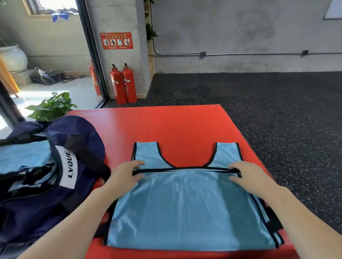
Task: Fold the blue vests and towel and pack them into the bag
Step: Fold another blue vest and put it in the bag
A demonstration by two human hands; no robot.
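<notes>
I see the vest (190, 203) lying flat on the red desk (166, 124), its lower half folded up over the chest. My left hand (126, 174) and right hand (248, 177) each pinch the folded black hem. Left of the vest sits the open bag (36, 190), holding folded blue cloth (16, 157).

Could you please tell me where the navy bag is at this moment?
In the head view, the navy bag lies open at the left, beside the red mat, just left of the left hand and in front of a potted plant.
</notes>
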